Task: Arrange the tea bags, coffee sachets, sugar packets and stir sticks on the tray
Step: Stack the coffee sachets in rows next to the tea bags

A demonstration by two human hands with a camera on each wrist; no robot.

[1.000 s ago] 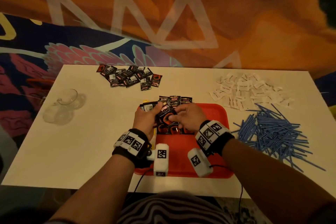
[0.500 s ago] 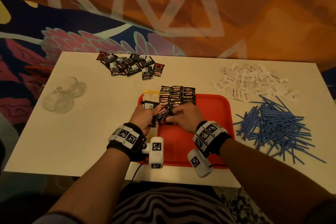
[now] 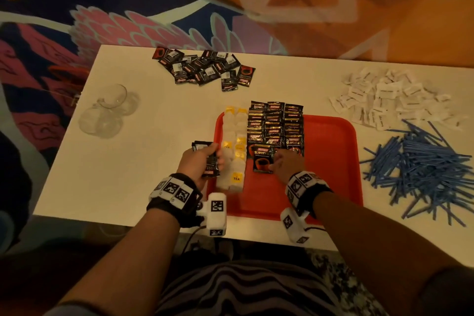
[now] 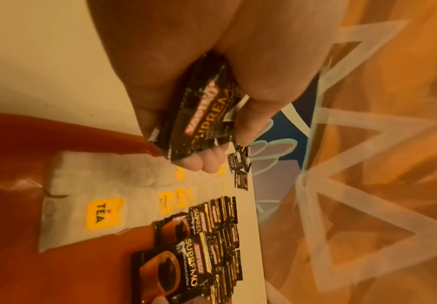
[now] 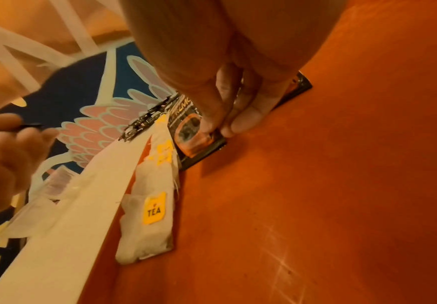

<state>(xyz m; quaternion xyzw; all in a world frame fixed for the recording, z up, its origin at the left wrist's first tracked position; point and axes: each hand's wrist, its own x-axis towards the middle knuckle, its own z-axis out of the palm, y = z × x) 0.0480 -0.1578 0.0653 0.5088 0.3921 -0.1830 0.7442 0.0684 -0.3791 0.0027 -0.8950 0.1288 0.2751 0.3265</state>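
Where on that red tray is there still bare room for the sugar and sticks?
The tray's right half is bare, from the coffee rows to its right rim, as is the near strip by the wrists. The left side is crowded: tea bags, then coffee rows, with both hands there.

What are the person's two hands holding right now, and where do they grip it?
The left hand grips coffee sachets along their long edges. The right hand pinches the near end of one coffee sachet lying on the tray.

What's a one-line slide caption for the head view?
Left hand grips spare coffee sachets while right hand sets one beside tea bags on the red tray.
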